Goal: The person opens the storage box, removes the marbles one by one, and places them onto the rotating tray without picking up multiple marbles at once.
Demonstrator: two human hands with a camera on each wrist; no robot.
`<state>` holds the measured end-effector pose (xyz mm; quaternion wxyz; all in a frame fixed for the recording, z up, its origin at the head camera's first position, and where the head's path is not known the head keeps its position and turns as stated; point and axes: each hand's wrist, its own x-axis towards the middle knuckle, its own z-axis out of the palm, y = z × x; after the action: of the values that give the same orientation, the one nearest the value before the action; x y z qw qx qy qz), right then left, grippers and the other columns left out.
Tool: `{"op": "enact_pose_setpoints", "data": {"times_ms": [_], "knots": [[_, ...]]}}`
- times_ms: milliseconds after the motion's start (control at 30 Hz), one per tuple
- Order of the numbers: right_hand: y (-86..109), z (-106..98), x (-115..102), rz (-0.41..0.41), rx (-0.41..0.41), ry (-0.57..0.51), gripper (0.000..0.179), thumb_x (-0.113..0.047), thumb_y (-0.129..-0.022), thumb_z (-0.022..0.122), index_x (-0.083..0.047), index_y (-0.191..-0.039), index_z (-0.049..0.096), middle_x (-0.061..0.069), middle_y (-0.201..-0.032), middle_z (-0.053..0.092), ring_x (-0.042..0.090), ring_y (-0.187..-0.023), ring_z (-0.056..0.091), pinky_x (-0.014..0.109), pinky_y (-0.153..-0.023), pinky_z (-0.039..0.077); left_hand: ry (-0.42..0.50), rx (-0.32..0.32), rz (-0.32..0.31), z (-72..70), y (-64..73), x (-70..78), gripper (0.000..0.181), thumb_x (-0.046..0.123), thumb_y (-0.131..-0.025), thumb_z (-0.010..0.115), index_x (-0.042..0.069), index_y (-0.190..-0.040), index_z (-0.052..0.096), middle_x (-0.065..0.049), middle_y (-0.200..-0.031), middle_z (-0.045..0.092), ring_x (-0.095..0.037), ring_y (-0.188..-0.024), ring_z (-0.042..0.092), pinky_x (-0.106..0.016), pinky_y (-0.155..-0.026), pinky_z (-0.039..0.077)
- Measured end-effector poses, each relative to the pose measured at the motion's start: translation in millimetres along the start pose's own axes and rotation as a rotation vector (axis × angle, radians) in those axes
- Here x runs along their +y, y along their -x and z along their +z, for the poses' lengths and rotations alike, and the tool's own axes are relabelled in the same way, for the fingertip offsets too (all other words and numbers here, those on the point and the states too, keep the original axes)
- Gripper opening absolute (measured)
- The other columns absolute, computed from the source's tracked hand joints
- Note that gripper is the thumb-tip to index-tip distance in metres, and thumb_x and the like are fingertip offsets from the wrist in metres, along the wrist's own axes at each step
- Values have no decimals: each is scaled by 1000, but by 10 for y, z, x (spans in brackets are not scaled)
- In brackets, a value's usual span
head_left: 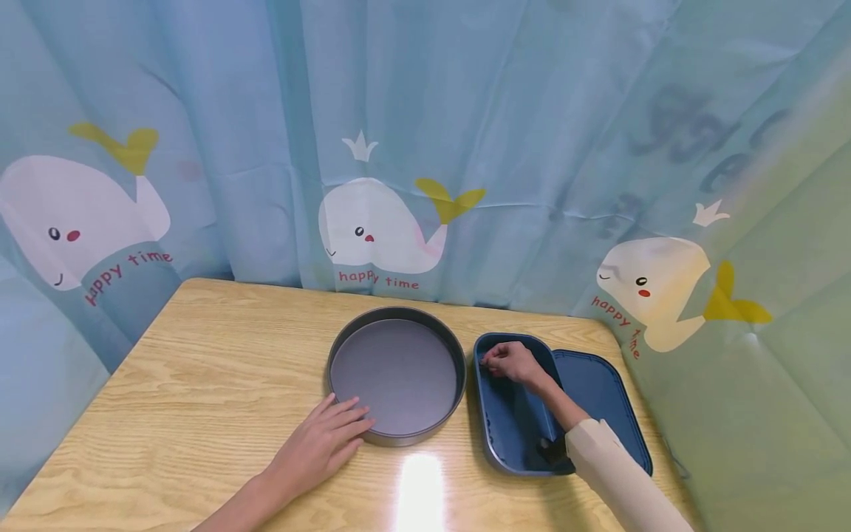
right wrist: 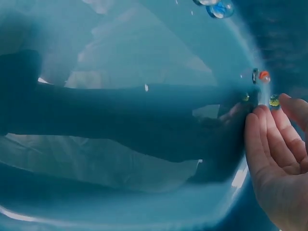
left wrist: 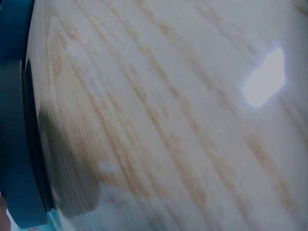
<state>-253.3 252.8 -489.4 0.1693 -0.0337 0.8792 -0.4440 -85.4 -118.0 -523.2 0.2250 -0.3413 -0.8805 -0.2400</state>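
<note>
A round dark grey pan (head_left: pixel 399 369) stands on the table, and my left hand (head_left: pixel 322 443) rests at its near left rim with fingers spread over the edge. My right hand (head_left: pixel 512 362) reaches into a deep blue rectangular box (head_left: pixel 488 436) at its far left corner. In the right wrist view, the thumb and fingertips of my right hand (right wrist: pixel 281 144) pinch a small yellow-green glass marble (right wrist: pixel 275 100) by the box wall. Close by lie an orange marble (right wrist: pixel 264 76) and a blue-and-clear marble (right wrist: pixel 221 8). The left wrist view shows only the pan's side (left wrist: pixel 17 144) and a sliver of finger.
A flat blue lid (head_left: pixel 598 391) lies to the right of the box, partly behind the right forearm. The wooden table (head_left: pixel 219 369) extends to the left. A blue curtain with whale prints (head_left: pixel 385 229) hangs behind and along the sides.
</note>
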Motion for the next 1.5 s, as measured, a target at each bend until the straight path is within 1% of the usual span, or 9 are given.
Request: {"op": "enact_pose_setpoints", "data": {"times_ms": [100,233,367,500,767,1000,1133,1333,1500], "knots": [[26,-57,14,-4,-7,-26,9,2,-96,62,7,-94,69,13,-92,72,17,-81,68,34,-75,61,2,8,4,-1,-1,1,38,13,-80,80,12,-118,74,-7,-124,69,-29,-121,60,-55,-107,39],[71,-127,2,-5,-2,-54,10,0,-97,63,9,-96,68,14,-91,72,17,-79,68,35,-75,61,6,12,0,3,6,5,38,12,-80,80,12,-118,75,-7,-124,69,-28,-121,60,-49,-113,33],[119,-175,-68,-27,19,-39,13,-5,-97,65,7,-99,68,12,-89,71,17,-78,66,33,-74,60,9,13,0,7,5,7,38,12,-80,80,12,-118,75,-7,-124,69,-28,-122,60,-49,-113,33],[144,-197,-186,-71,37,-51,19,-10,-97,66,7,-105,67,15,-92,71,22,-83,67,35,-78,59,6,13,-6,10,6,6,37,13,-80,80,13,-118,75,-6,-124,69,-28,-122,60,-52,-111,36],[194,-187,-513,-180,1,-170,25,-9,-96,66,11,-111,64,25,-107,69,38,-101,66,45,-90,56,15,11,-8,14,4,6,37,13,-81,79,13,-118,74,-6,-125,69,-28,-123,59,-46,-117,29],[183,-42,-804,-240,-48,-178,23,-9,-96,67,9,-110,66,23,-105,69,43,-100,64,53,-90,55,16,7,-22,21,17,2,37,13,-82,79,13,-118,74,-6,-125,68,-28,-123,59,-46,-117,28],[102,86,-906,-238,-61,-175,20,-7,-95,68,7,-108,67,20,-101,71,44,-101,64,57,-91,52,14,5,-28,26,24,-2,36,13,-82,79,13,-118,75,-6,-125,68,-28,-124,59,-46,-117,28],[11,286,-1051,-216,-51,-134,15,-6,-93,70,4,-104,69,15,-98,72,39,-96,68,51,-88,56,16,3,-26,34,22,-1,36,13,-82,79,13,-117,75,-6,-125,69,-28,-124,58,-46,-118,27],[-61,471,-1086,-202,-39,-93,12,-6,-93,71,2,-101,70,10,-92,72,41,-96,67,49,-85,57,16,15,-25,36,19,3,36,12,-80,81,13,-116,75,-6,-123,69,-28,-123,59,-44,-118,27]]}}
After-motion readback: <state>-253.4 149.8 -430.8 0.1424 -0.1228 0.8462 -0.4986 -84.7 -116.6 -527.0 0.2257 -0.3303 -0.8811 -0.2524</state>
